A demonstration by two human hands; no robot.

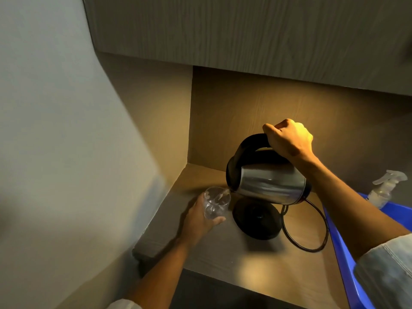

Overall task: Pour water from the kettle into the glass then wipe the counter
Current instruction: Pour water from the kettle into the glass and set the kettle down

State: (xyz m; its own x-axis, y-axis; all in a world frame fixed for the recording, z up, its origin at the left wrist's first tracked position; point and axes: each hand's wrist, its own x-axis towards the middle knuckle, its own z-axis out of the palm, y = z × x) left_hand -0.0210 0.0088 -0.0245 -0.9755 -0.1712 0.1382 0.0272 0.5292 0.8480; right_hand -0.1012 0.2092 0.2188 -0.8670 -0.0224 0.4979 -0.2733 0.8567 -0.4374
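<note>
Kettle (pixel 267 184) tipped by right hand (pixel 289 139), spout over glass (pixel 215 202) in left hand (pixel 200 216)

Tilted kettle (pixel 269 186) over held glass (pixel 216 202)

1. Table (pixel 223 253) sits in a corner nook: wall to the left, back panel behind, cabinet (pixel 223 30) overhead.
2. Kettle base (pixel 256 219) on table, abt centre, w/ cord (pixel 312 248) looping to its right.
3. Kettle (pixel 267 184) is above the base, off it, tilted w/ spout down-left.
4. Right hand (pixel 289 139) on kettle handle, at top.
5. Glass (pixel 215 202) just left of base, under the spout, its rim near the spout; left hand (pixel 200 216) wraps it from the left/front.
6. Tub (pixel 341 253) at table's right edge, right of cord.
7. Spray bottle (pixel 385 188) far right, behind tub's near wall; can't tell if in or behind tub.
</note>
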